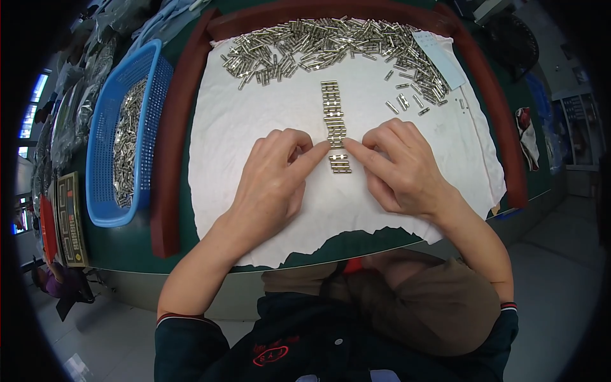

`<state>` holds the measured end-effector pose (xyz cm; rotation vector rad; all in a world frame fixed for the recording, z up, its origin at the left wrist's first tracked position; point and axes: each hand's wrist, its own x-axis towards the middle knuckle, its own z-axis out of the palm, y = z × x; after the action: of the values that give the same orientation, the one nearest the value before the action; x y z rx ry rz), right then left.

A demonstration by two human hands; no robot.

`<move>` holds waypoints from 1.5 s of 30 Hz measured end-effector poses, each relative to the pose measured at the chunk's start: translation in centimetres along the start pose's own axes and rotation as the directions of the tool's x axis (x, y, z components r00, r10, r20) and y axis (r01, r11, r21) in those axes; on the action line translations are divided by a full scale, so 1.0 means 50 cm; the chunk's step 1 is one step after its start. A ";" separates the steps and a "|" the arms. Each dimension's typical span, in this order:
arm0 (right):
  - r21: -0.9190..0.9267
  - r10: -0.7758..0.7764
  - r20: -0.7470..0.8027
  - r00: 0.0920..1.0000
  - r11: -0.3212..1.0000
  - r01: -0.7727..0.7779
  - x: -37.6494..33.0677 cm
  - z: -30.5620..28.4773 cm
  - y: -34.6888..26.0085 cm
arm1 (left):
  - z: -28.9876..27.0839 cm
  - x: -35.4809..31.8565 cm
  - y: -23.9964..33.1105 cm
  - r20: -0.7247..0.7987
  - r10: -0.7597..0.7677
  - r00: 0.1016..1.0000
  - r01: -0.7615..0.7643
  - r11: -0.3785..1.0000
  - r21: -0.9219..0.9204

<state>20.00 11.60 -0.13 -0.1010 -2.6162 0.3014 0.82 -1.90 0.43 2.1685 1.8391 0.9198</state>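
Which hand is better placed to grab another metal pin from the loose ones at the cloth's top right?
Probably the right hand: the stray pins lie just beyond it, nearer than to the left hand.

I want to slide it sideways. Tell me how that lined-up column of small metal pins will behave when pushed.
The column of pins is loose pieces, so it would probably break apart. Round and shiny, they may roll, though the white cloth should slow them.

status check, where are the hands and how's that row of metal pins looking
Left hand and right hand: forefingers pinching the row of metal pins from both sides. Row lined up on white cloth. Loose pin pile behind, clear.
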 end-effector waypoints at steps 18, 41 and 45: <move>0.000 0.013 0.056 0.998 1.000 -0.013 0.000 -0.005 -0.003 | -0.004 -0.004 0.001 0.056 -0.009 0.998 0.008 1.000 0.012; -0.032 0.075 0.018 0.997 0.997 -0.074 0.005 0.003 -0.006 | 0.003 0.002 0.001 0.039 -0.057 0.998 0.054 0.997 0.063; -0.016 0.065 0.032 0.997 0.998 -0.064 0.003 0.000 -0.005 | 0.001 0.003 -0.001 0.035 -0.042 0.998 0.040 0.997 0.062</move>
<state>19.88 11.39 -0.01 -0.1874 -2.6511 0.3090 0.83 -1.72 0.41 2.1587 1.9112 0.8205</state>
